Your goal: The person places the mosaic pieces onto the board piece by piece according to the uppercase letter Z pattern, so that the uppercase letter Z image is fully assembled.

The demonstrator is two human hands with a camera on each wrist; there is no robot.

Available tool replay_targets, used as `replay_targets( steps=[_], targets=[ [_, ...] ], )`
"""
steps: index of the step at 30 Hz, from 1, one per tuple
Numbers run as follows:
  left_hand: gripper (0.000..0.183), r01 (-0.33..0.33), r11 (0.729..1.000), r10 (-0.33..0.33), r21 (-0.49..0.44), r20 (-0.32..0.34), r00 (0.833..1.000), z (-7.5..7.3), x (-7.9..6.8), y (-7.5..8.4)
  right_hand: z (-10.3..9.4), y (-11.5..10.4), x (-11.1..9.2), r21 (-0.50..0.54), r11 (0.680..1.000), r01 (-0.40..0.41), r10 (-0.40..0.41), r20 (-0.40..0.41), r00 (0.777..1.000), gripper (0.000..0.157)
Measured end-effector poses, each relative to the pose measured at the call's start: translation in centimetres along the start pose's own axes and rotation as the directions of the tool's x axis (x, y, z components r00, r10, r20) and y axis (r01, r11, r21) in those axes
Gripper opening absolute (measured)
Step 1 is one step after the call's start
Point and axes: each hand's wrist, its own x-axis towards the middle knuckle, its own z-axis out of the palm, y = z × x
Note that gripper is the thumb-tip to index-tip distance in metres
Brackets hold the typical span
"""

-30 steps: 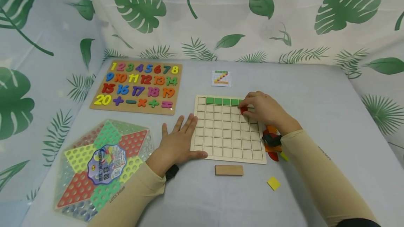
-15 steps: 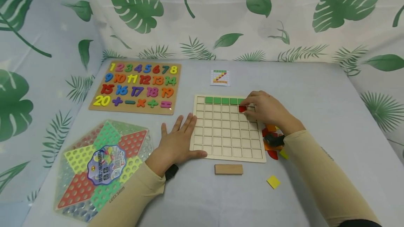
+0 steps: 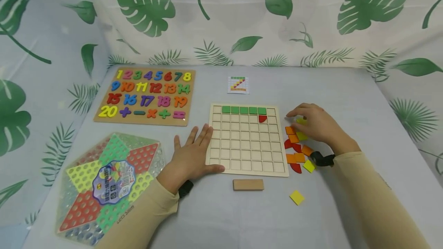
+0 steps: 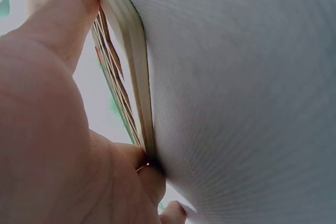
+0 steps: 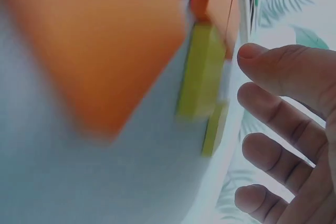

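Note:
A wooden grid board (image 3: 247, 145) lies flat on the table. Green square tiles (image 3: 243, 110) fill part of its top row, and a red quarter-circle tile (image 3: 262, 118) sits in the cell under the rightmost green one. Fingers spread, my left hand (image 3: 190, 158) rests against the board's left edge and lower left corner; the left wrist view shows thumb and fingertips touching the board's edge (image 4: 137, 77). To the right of the board, my right hand (image 3: 320, 126) hovers over loose tiles, its fingers apart with nothing between them. Yellow tiles (image 3: 302, 135) lie partly under it, near orange tiles (image 3: 294, 158).
A pattern card (image 3: 238, 85) lies behind the board. A number puzzle board (image 3: 145, 96) stands at the back left, with a Chinese checkers set (image 3: 110, 183) in front of it. Near the front are a wooden block (image 3: 248, 185) and a single yellow tile (image 3: 297, 197).
My right hand has let go of the red quarter-circle tile on the grid and moved right, over the loose tiles. The left hand keeps its place at the board.

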Motion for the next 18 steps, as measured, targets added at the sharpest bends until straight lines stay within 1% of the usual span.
replay_targets(
  steps=[8,13,18],
  targets=[
    [0.124,0.001,1.000,-0.001,-0.013,-0.004,1.000,-0.1,-0.1,0.0,-0.2,1.8,-1.1,-0.011,0.998,-0.057,0.057,0.001,0.998,0.033],
    [0.124,0.003,1.000,-0.003,-0.013,-0.004,1.000,-0.1,-0.1,0.1,-0.3,2.2,-1.6,-0.010,0.997,-0.076,0.076,0.009,0.997,0.034],
    [0.124,0.003,1.000,-0.003,-0.006,-0.005,1.000,-0.1,-0.1,0.1,-0.4,2.3,-1.8,0.001,0.997,-0.081,0.081,0.000,0.997,0.034]
  ],
)
